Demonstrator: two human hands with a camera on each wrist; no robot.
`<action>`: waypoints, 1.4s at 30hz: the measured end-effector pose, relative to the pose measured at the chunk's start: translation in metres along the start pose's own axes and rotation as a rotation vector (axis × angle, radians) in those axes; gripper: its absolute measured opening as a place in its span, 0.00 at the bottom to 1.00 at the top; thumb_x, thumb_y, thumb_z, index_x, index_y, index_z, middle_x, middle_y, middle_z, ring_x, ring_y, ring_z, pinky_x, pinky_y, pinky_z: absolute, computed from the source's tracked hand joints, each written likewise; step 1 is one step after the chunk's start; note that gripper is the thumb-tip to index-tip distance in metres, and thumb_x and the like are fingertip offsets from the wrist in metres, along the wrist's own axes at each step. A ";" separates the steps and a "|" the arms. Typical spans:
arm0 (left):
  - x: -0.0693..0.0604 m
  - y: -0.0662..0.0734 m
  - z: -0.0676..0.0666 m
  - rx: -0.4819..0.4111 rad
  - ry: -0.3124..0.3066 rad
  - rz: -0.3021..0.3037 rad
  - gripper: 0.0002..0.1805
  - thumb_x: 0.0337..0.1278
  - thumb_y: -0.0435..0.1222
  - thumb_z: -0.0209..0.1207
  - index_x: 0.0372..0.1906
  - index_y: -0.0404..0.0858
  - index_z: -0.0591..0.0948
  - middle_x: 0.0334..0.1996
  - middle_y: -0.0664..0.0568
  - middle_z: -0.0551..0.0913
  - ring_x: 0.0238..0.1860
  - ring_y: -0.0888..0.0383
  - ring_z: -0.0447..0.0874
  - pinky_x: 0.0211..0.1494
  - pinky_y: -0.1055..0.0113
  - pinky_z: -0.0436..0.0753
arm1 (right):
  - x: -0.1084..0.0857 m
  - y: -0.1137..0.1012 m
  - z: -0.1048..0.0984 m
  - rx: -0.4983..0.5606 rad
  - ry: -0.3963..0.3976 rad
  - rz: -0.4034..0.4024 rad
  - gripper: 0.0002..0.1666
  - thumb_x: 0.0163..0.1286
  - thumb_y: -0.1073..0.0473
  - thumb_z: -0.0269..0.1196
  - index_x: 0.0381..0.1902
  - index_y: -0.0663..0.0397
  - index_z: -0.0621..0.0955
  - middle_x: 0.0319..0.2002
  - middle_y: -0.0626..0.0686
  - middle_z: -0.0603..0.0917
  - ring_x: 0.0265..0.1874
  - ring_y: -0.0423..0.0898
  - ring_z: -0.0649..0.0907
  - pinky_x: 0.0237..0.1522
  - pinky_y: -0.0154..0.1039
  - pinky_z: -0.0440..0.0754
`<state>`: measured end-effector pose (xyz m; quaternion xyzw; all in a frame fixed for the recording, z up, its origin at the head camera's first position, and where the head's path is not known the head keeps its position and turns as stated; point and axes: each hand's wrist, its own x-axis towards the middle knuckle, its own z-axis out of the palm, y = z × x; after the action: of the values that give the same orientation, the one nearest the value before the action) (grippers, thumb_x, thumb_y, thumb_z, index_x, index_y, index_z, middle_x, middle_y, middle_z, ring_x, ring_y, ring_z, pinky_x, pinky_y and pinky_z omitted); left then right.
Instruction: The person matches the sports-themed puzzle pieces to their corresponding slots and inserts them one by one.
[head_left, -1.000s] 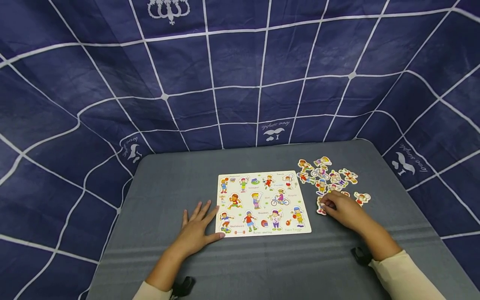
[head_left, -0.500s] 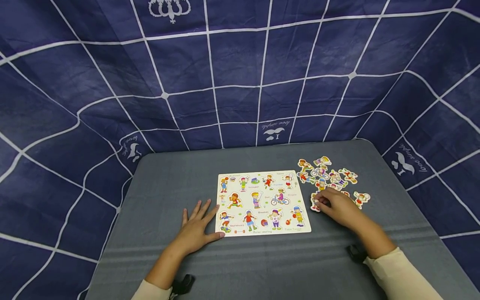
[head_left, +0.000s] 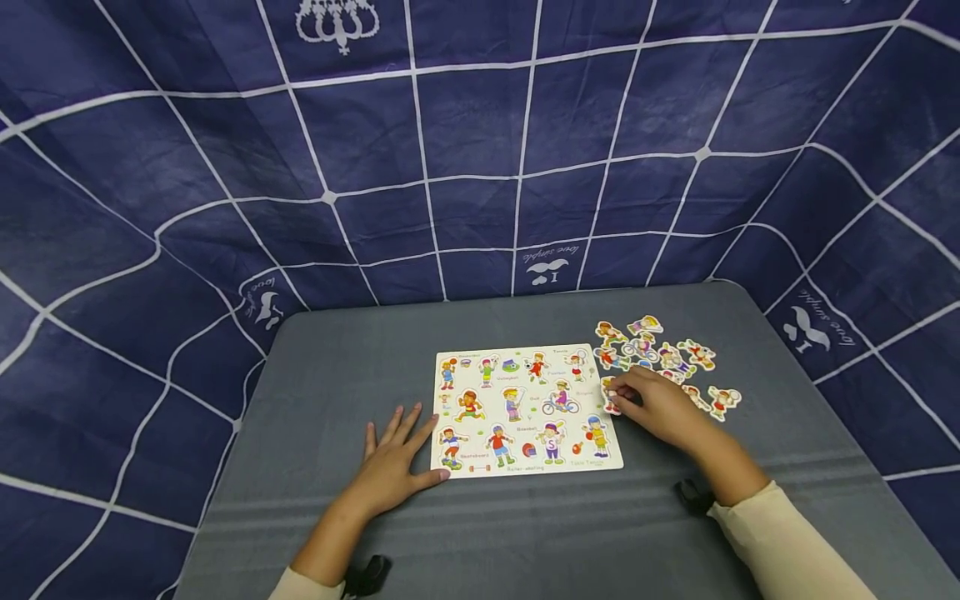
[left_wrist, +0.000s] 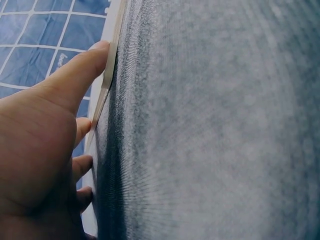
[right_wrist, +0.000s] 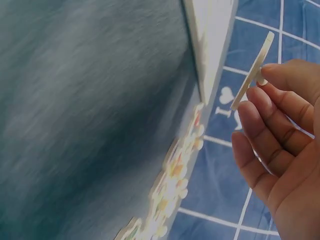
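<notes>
A cream puzzle board (head_left: 491, 425) printed with children playing sports lies flat on the table. My left hand (head_left: 393, 460) rests at its left edge with fingers spread, the thumb on the lower left corner; the left wrist view shows the thumb (left_wrist: 82, 70) against the board's edge. Over the board's right edge, my right hand (head_left: 663, 410) pinches a puzzle piece (head_left: 610, 397). In the right wrist view that puzzle piece (right_wrist: 253, 72) is held by a small knob, seen edge-on above the table. Its picture is too small to make out fully.
Several loose puzzle pieces (head_left: 641, 346) lie in a cluster right of the board, some overlapping. A puzzle piece (head_left: 723, 402) lies at the cluster's right side. The grey table (head_left: 517, 542) is backed by a blue checked curtain (head_left: 480, 125).
My right hand has moved left with the puzzle piece, from beside the cluster to the board's right edge. The left hand has stayed in place.
</notes>
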<state>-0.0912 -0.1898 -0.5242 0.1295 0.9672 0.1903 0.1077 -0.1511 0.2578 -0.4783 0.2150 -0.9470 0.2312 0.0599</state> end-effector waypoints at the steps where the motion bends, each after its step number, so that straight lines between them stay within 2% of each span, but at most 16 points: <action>1: 0.000 0.000 0.000 0.003 -0.002 -0.002 0.52 0.52 0.70 0.62 0.80 0.57 0.59 0.83 0.49 0.49 0.83 0.40 0.40 0.74 0.23 0.36 | 0.002 -0.002 0.001 0.003 -0.007 0.001 0.07 0.67 0.59 0.70 0.43 0.49 0.86 0.34 0.42 0.81 0.32 0.36 0.80 0.36 0.39 0.79; 11: -0.001 -0.001 0.000 0.005 0.000 0.002 0.52 0.52 0.71 0.61 0.80 0.57 0.59 0.83 0.49 0.49 0.83 0.40 0.39 0.74 0.23 0.36 | 0.018 -0.012 0.007 0.029 -0.022 -0.010 0.08 0.67 0.59 0.70 0.44 0.49 0.86 0.35 0.43 0.83 0.34 0.37 0.80 0.39 0.40 0.80; 14: 0.000 -0.002 0.000 0.001 0.000 0.002 0.53 0.52 0.71 0.61 0.80 0.57 0.59 0.83 0.49 0.49 0.83 0.41 0.39 0.74 0.23 0.35 | 0.022 -0.016 0.009 0.033 -0.030 -0.007 0.09 0.67 0.59 0.70 0.45 0.50 0.86 0.36 0.44 0.83 0.36 0.40 0.82 0.41 0.42 0.81; 16: 0.000 -0.002 0.000 -0.001 0.000 -0.001 0.53 0.52 0.71 0.61 0.80 0.57 0.59 0.83 0.49 0.49 0.83 0.41 0.39 0.74 0.23 0.35 | 0.026 -0.020 0.009 0.035 -0.034 -0.007 0.10 0.68 0.58 0.69 0.46 0.50 0.86 0.37 0.45 0.83 0.42 0.45 0.85 0.46 0.46 0.83; 19: -0.001 -0.002 0.000 -0.004 0.004 -0.004 0.53 0.51 0.70 0.62 0.80 0.56 0.59 0.83 0.49 0.49 0.83 0.40 0.39 0.74 0.23 0.35 | 0.033 -0.026 0.010 0.048 -0.042 -0.007 0.10 0.69 0.57 0.68 0.47 0.50 0.86 0.38 0.45 0.84 0.43 0.47 0.85 0.47 0.48 0.83; 21: -0.001 -0.001 0.000 -0.004 0.006 -0.005 0.53 0.51 0.70 0.62 0.80 0.56 0.59 0.83 0.49 0.50 0.83 0.40 0.40 0.74 0.23 0.35 | 0.037 -0.030 0.011 0.048 -0.039 -0.013 0.10 0.69 0.57 0.68 0.47 0.50 0.86 0.37 0.45 0.84 0.42 0.46 0.84 0.47 0.47 0.82; 23: -0.001 -0.001 -0.001 -0.007 0.012 -0.005 0.53 0.51 0.70 0.62 0.80 0.56 0.60 0.83 0.48 0.51 0.83 0.40 0.40 0.74 0.23 0.35 | 0.041 -0.032 0.012 0.059 -0.038 -0.021 0.09 0.69 0.58 0.68 0.46 0.50 0.86 0.37 0.45 0.84 0.37 0.42 0.81 0.42 0.45 0.81; 29: -0.001 0.001 0.001 -0.013 0.021 -0.003 0.53 0.51 0.70 0.62 0.80 0.56 0.60 0.83 0.48 0.51 0.83 0.40 0.41 0.74 0.24 0.35 | 0.048 -0.039 0.016 0.088 -0.030 -0.050 0.09 0.68 0.60 0.69 0.45 0.53 0.86 0.37 0.46 0.85 0.38 0.41 0.82 0.43 0.44 0.82; 36: -0.002 0.003 0.000 -0.017 0.030 -0.007 0.52 0.51 0.68 0.65 0.79 0.55 0.61 0.82 0.47 0.52 0.83 0.39 0.41 0.74 0.23 0.35 | 0.058 -0.054 0.021 0.115 -0.072 -0.050 0.10 0.69 0.59 0.67 0.47 0.52 0.86 0.39 0.46 0.85 0.39 0.41 0.82 0.44 0.43 0.82; 42: -0.002 0.005 -0.002 -0.009 0.033 -0.003 0.52 0.51 0.68 0.65 0.79 0.54 0.62 0.82 0.47 0.53 0.83 0.39 0.43 0.74 0.23 0.37 | 0.066 -0.064 0.028 0.100 -0.066 -0.082 0.10 0.69 0.58 0.67 0.47 0.52 0.86 0.39 0.46 0.86 0.39 0.41 0.84 0.44 0.42 0.84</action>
<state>-0.0883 -0.1868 -0.5204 0.1242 0.9682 0.1965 0.0926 -0.1835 0.1685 -0.4623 0.2640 -0.9260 0.2683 0.0272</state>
